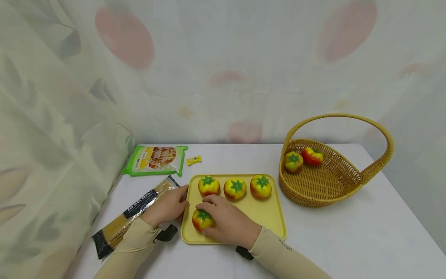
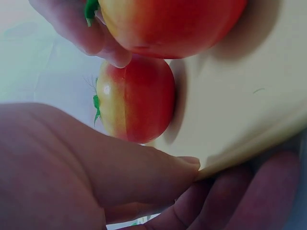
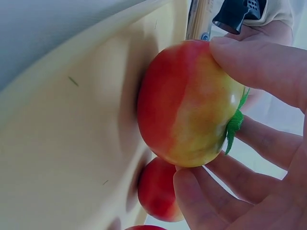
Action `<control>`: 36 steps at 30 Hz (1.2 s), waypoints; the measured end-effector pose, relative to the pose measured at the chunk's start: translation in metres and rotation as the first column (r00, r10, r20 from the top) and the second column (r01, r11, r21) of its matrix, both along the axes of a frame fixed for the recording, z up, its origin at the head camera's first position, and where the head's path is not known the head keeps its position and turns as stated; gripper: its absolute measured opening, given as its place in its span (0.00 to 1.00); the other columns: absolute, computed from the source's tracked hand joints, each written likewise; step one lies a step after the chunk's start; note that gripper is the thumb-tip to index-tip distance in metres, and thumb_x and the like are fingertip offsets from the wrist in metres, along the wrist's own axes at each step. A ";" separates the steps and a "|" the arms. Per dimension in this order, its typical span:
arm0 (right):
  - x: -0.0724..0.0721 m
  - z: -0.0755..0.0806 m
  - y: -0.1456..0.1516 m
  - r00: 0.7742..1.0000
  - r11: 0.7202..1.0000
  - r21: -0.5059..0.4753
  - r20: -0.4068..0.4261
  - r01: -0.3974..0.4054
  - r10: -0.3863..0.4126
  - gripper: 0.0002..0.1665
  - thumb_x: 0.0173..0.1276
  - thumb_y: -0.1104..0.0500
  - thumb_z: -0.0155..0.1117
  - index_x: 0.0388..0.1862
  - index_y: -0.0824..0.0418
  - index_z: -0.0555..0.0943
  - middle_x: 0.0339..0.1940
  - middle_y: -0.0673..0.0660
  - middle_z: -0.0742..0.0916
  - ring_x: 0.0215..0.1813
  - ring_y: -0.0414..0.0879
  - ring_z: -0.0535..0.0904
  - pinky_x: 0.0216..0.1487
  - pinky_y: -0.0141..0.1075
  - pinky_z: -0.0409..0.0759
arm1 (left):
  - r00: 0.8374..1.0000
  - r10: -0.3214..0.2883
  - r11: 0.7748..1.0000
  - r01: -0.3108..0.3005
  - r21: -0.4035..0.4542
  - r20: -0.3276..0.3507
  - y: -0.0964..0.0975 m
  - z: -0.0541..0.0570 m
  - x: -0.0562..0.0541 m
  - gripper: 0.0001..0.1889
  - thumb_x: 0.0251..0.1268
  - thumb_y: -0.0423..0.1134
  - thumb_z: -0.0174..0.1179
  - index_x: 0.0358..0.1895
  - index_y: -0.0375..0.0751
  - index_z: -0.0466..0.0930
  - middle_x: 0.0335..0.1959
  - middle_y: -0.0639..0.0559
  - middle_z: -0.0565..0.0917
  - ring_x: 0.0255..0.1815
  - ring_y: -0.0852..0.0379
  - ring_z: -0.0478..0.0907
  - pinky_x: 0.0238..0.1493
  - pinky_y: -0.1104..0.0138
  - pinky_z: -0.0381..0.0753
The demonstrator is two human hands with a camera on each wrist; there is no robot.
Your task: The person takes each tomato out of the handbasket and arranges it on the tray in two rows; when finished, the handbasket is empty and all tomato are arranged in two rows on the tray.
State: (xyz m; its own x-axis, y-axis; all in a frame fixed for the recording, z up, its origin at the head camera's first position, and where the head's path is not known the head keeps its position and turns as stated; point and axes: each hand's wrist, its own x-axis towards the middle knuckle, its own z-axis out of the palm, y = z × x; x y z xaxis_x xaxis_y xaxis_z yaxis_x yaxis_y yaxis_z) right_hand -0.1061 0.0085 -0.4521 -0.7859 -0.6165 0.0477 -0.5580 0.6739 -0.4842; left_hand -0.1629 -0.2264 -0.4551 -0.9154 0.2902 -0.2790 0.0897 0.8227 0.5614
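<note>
A yellow tray (image 1: 259, 219) lies on the white table, and my left hand (image 1: 168, 205) grips its left rim. In the left wrist view the thumb (image 2: 168, 175) presses on top of the rim, with fingers tucked underneath. At the tray's front left my right hand (image 1: 231, 219) holds a red and yellow tomato (image 3: 192, 105) with a green leafy top, thumb on one side and fingers on the other. Behind it on the tray stand three similar tomatoes, a left one (image 1: 209, 186), a middle one (image 1: 235, 190) and a right one (image 1: 261, 188).
To the right stands a wicker basket (image 1: 320, 188) with a tall handle, holding a tomato (image 1: 294, 161) and a redder one (image 1: 312, 156). A spaghetti pack (image 1: 122, 226) lies by my left arm. Farther back are a green food bag (image 1: 158, 159) and a small yellow packet (image 1: 193, 160).
</note>
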 end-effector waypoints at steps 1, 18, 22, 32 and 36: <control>0.000 0.000 0.000 1.000 1.000 0.000 -0.003 -0.001 0.001 0.35 0.71 0.47 0.78 0.74 0.47 0.79 0.73 0.50 0.79 0.71 0.43 0.78 0.75 0.39 0.79 | 1.000 -0.003 1.000 0.003 0.000 -0.002 0.000 0.000 0.000 0.32 0.78 0.33 0.59 0.82 0.30 0.65 0.39 0.48 0.87 0.32 0.57 0.82 0.37 0.62 0.81; -0.005 0.034 0.088 0.992 0.985 -0.128 -0.019 0.119 -0.123 0.34 0.73 0.45 0.76 0.74 0.51 0.80 0.73 0.50 0.81 0.74 0.47 0.78 0.76 0.50 0.78 | 0.999 0.002 1.000 -0.002 0.011 0.055 -0.001 -0.006 -0.004 0.34 0.78 0.35 0.60 0.83 0.32 0.63 0.46 0.46 0.88 0.37 0.57 0.84 0.42 0.61 0.85; -0.007 0.050 0.138 0.972 0.973 -0.137 -0.115 0.187 -0.203 0.32 0.71 0.49 0.78 0.71 0.54 0.82 0.69 0.52 0.85 0.70 0.51 0.82 0.71 0.52 0.82 | 0.999 -0.004 1.000 0.004 0.005 0.041 -0.005 -0.009 -0.007 0.34 0.78 0.35 0.61 0.83 0.31 0.63 0.45 0.46 0.88 0.37 0.57 0.84 0.42 0.61 0.84; -0.037 0.078 0.245 0.866 0.871 -0.076 -0.095 0.485 -0.490 0.33 0.77 0.46 0.72 0.72 0.64 0.80 0.68 0.66 0.85 0.67 0.65 0.82 0.68 0.62 0.79 | 0.999 0.011 1.000 -0.010 -0.022 0.050 -0.008 -0.009 -0.005 0.35 0.78 0.36 0.60 0.83 0.30 0.62 0.47 0.44 0.88 0.38 0.57 0.84 0.45 0.59 0.86; -0.054 0.081 0.274 0.804 0.806 -0.051 -0.058 0.589 -0.591 0.36 0.80 0.44 0.66 0.75 0.67 0.76 0.71 0.71 0.82 0.68 0.69 0.80 0.68 0.64 0.78 | 0.999 0.003 1.000 -0.003 -0.004 0.051 -0.004 -0.008 -0.006 0.35 0.79 0.36 0.60 0.83 0.29 0.62 0.47 0.43 0.88 0.36 0.57 0.85 0.43 0.59 0.86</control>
State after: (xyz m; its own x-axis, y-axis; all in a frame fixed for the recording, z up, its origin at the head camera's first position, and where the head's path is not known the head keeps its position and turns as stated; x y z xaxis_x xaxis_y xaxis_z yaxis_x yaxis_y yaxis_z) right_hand -0.1605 0.2824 -0.3715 -0.9917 -0.0319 0.1248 -0.0890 0.8701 -0.4848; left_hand -0.1685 -0.2302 -0.4634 -0.9007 0.2866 -0.3265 0.0588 0.8250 0.5621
